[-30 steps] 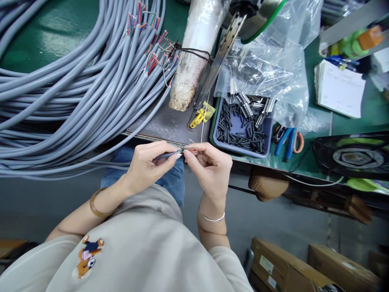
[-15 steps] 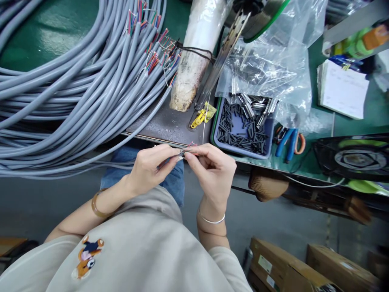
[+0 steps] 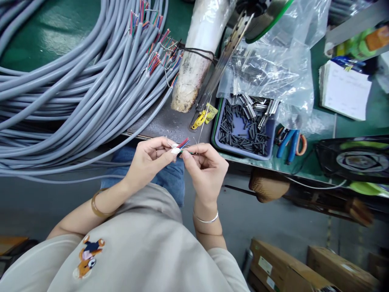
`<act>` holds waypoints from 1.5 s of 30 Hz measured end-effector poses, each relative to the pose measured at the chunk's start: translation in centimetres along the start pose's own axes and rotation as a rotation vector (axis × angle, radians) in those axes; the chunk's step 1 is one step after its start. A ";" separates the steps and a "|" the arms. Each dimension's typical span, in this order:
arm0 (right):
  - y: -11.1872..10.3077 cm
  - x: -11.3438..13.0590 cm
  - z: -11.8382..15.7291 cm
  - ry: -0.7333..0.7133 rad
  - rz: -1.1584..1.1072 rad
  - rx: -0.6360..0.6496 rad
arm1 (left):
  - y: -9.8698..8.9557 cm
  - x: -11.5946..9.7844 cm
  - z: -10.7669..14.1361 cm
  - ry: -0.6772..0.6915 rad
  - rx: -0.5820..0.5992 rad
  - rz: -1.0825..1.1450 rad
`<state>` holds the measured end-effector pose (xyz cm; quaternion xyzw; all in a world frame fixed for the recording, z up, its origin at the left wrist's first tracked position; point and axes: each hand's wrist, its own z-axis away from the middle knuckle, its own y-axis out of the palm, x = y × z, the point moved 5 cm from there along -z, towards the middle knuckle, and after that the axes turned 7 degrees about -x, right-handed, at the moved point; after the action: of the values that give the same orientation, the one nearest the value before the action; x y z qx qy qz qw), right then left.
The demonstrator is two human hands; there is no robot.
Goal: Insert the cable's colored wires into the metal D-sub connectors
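Just off the bench's front edge, my left hand point(image 3: 152, 156) is closed in a pinch round a bundle of thin coloured wires point(image 3: 183, 142). Red and blue ends stick out past the thumb, and a white piece shows at their base. Facing it, my right hand point(image 3: 208, 166) pinches a dark, thin wire end at the same bundle; the fingers hide much of it. A fine pale strand rises from between the hands toward a yellow tool point(image 3: 200, 119) on the bench. Grey cables point(image 3: 91, 97) with stripped, coloured ends lie to the left.
A blue tray point(image 3: 243, 152) holds many short black sleeves and metal connectors. Beside it lie blue-handled pliers point(image 3: 292, 144). Behind are a plastic bag point(image 3: 273, 69), a wrapped roll point(image 3: 197, 48), a green-rimmed spool point(image 3: 270, 24) and a notepad point(image 3: 345, 91). A small black fan point(image 3: 357, 158) sits at right.
The wire bundle has turned so its red and blue ends now show upward between my hands. My left fingers have shifted on it, and my right hand has moved slightly left.
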<state>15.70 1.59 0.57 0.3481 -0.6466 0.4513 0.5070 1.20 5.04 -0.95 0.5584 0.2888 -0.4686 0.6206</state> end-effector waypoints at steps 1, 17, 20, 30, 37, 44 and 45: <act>0.0 -0.1 -0.1 0.035 -0.013 0.007 | 0.1 -0.2 0.0 0.028 0.002 -0.012; -0.5 0.5 -1.1 0.104 -0.001 0.075 | 0.1 -0.1 -0.1 0.121 0.019 -0.103; -0.4 0.7 -1.2 0.080 0.022 0.100 | 0.2 0.0 -0.1 0.072 0.015 -0.107; -0.2 1.0 -0.5 -0.129 0.113 0.016 | 0.1 0.4 0.0 0.000 -0.057 -0.053; 0.0 -0.1 -0.7 0.061 -0.007 0.076 | 0.1 0.1 -0.2 0.016 -0.040 0.014; -0.5 0.9 -0.9 -0.038 0.042 0.108 | -0.1 0.1 -0.1 0.006 -0.015 -0.072; -0.6 1.0 -1.0 -0.040 0.038 0.114 | -0.2 0.1 -0.1 0.002 -0.009 -0.077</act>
<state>16.35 2.31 1.77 0.3729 -0.6363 0.4900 0.4647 1.12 5.12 -1.14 0.5446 0.3128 -0.4900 0.6045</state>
